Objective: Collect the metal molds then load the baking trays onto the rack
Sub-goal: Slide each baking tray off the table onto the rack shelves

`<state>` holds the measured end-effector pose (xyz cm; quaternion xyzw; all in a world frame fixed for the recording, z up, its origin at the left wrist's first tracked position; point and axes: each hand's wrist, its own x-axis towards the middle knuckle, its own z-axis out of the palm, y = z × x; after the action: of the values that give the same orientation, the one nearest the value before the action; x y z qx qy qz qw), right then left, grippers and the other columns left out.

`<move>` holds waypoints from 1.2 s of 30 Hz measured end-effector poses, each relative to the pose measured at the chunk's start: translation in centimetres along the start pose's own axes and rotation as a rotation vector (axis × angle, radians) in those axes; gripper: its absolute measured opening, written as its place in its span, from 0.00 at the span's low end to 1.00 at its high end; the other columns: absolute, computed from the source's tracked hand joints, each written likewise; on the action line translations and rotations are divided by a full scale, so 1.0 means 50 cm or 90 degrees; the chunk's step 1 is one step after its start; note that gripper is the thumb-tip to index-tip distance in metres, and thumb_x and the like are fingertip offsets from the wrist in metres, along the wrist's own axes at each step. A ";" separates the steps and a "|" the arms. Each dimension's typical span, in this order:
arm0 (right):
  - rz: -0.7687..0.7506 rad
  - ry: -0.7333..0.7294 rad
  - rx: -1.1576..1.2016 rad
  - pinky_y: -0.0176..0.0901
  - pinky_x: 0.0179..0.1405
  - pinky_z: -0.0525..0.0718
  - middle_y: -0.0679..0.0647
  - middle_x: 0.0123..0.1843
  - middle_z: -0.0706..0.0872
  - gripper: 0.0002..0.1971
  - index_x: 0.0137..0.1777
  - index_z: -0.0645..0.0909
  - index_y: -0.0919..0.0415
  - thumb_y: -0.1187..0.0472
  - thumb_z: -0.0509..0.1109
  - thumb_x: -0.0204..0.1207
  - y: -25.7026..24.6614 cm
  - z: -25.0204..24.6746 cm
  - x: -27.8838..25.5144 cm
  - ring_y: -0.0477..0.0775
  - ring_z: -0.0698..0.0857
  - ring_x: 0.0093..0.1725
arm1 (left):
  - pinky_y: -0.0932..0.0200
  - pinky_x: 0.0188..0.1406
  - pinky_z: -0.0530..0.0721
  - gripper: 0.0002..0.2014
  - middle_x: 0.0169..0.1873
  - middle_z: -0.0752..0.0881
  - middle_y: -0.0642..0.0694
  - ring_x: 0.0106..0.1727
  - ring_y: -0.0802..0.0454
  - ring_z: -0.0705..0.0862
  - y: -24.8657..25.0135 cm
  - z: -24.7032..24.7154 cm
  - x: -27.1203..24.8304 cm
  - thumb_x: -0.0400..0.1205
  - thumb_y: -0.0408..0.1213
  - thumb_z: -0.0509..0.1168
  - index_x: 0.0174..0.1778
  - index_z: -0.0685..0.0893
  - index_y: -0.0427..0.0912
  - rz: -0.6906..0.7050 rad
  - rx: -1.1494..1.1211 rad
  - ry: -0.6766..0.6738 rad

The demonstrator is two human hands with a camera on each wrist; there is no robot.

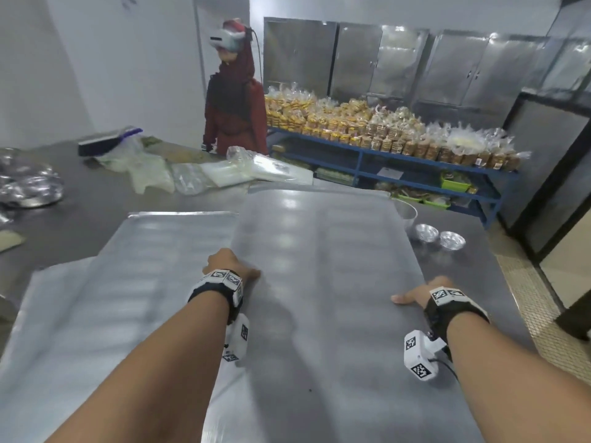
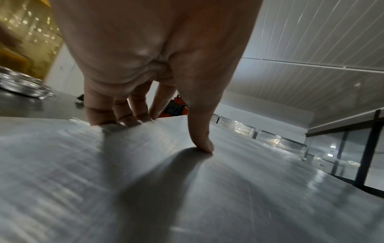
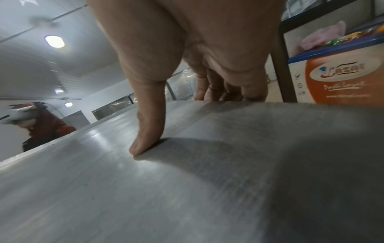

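Two hands on one large flat silver metal baking tray (image 1: pixel 323 251), tilted over another flat silver tray (image 1: pixel 144 251) on grey steel tabletop (image 1: pixel 96 199). Left hand (image 1: pixel 228 263) gripping left edge, right hand (image 1: pixel 419 294) gripping right edge, thumbs on top, fingers curled underneath. Two small fluted silver metal molds (image 1: pixel 439 237) on tabletop just beyond right edge.

- Head view looks forward and down over both forearms across the baking tray (image 1: pixel 319 235).
- Each wrist view sits close under its palm, skimming that same tray surface.
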<state>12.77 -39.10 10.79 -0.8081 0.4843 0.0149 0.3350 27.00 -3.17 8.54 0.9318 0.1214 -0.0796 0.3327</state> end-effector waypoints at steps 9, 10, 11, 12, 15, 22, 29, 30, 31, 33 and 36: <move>-0.072 -0.030 -0.067 0.51 0.65 0.82 0.62 0.67 0.84 0.59 0.71 0.76 0.66 0.46 0.93 0.37 -0.128 0.198 -0.159 0.64 0.84 0.64 | 0.52 0.51 0.89 0.24 0.49 0.86 0.38 0.48 0.37 0.87 -0.235 -0.186 0.023 0.61 0.43 0.80 0.49 0.85 0.36 -0.064 -0.015 0.025; -0.086 -0.043 -0.071 0.50 0.66 0.81 0.61 0.68 0.84 0.59 0.72 0.76 0.66 0.47 0.93 0.37 -0.140 0.221 -0.177 0.63 0.84 0.65 | 0.52 0.50 0.89 0.23 0.47 0.86 0.39 0.47 0.38 0.88 -0.263 -0.206 0.028 0.61 0.43 0.80 0.48 0.85 0.36 -0.070 -0.013 0.028; -0.094 -0.052 -0.062 0.49 0.65 0.81 0.60 0.68 0.84 0.61 0.74 0.75 0.65 0.47 0.94 0.37 -0.152 0.247 -0.191 0.63 0.84 0.65 | 0.52 0.50 0.90 0.21 0.45 0.87 0.39 0.47 0.38 0.88 -0.292 -0.227 0.035 0.61 0.42 0.80 0.46 0.85 0.37 -0.075 -0.008 0.033; -0.097 -0.054 -0.059 0.48 0.63 0.82 0.60 0.67 0.85 0.62 0.75 0.75 0.64 0.48 0.94 0.35 -0.163 0.274 -0.204 0.63 0.85 0.63 | 0.52 0.50 0.90 0.20 0.45 0.87 0.39 0.47 0.38 0.88 -0.319 -0.246 0.040 0.61 0.42 0.79 0.45 0.85 0.37 -0.079 -0.002 0.038; -0.090 -0.063 -0.067 0.47 0.56 0.84 0.62 0.59 0.88 0.56 0.67 0.80 0.66 0.50 0.94 0.34 -0.199 0.341 -0.253 0.62 0.87 0.53 | 0.53 0.48 0.90 0.20 0.43 0.88 0.40 0.46 0.39 0.88 -0.397 -0.290 0.059 0.58 0.42 0.78 0.42 0.85 0.38 -0.087 0.010 0.049; -0.089 -0.113 -0.097 0.51 0.56 0.85 0.65 0.58 0.87 0.50 0.62 0.78 0.71 0.52 0.94 0.38 -0.255 0.479 -0.346 0.66 0.87 0.55 | 0.54 0.46 0.89 0.26 0.41 0.88 0.42 0.40 0.40 0.87 -0.553 -0.347 0.118 0.54 0.48 0.77 0.47 0.86 0.42 -0.111 0.034 0.041; -0.084 -0.136 -0.130 0.49 0.56 0.84 0.65 0.63 0.86 0.52 0.66 0.78 0.71 0.50 0.94 0.41 -0.298 0.573 -0.364 0.65 0.87 0.60 | 0.55 0.48 0.89 0.18 0.36 0.85 0.43 0.44 0.41 0.87 -0.624 -0.363 0.168 0.60 0.45 0.76 0.42 0.85 0.41 -0.159 0.053 0.034; -0.082 -0.137 -0.132 0.49 0.55 0.84 0.65 0.63 0.86 0.52 0.66 0.78 0.71 0.50 0.94 0.41 -0.305 0.584 -0.363 0.66 0.86 0.60 | 0.54 0.50 0.89 0.17 0.37 0.85 0.43 0.46 0.40 0.87 -0.628 -0.362 0.178 0.61 0.44 0.76 0.42 0.84 0.41 -0.166 0.055 0.031; -0.077 -0.137 -0.137 0.50 0.56 0.84 0.65 0.63 0.86 0.52 0.66 0.78 0.71 0.50 0.94 0.42 -0.313 0.593 -0.361 0.66 0.86 0.61 | 0.54 0.51 0.89 0.16 0.39 0.86 0.42 0.47 0.40 0.87 -0.631 -0.360 0.189 0.62 0.43 0.76 0.42 0.83 0.41 -0.172 0.057 0.032; -0.070 -0.146 -0.146 0.51 0.57 0.85 0.66 0.62 0.85 0.50 0.65 0.78 0.72 0.50 0.93 0.43 -0.329 0.612 -0.351 0.66 0.86 0.61 | 0.53 0.51 0.89 0.15 0.39 0.85 0.41 0.46 0.39 0.87 -0.635 -0.353 0.216 0.62 0.42 0.74 0.41 0.83 0.40 -0.188 0.061 0.029; -0.066 -0.152 -0.154 0.52 0.56 0.86 0.67 0.62 0.85 0.49 0.64 0.78 0.73 0.50 0.93 0.45 -0.356 0.638 -0.330 0.67 0.85 0.61 | 0.52 0.49 0.90 0.16 0.39 0.86 0.40 0.43 0.38 0.86 -0.635 -0.339 0.268 0.59 0.43 0.71 0.39 0.83 0.40 -0.201 0.071 0.017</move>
<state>27.73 -3.17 1.21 -0.8588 0.3934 0.1515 0.2911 32.09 33.78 -0.63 0.9190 0.2664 -0.1251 0.2624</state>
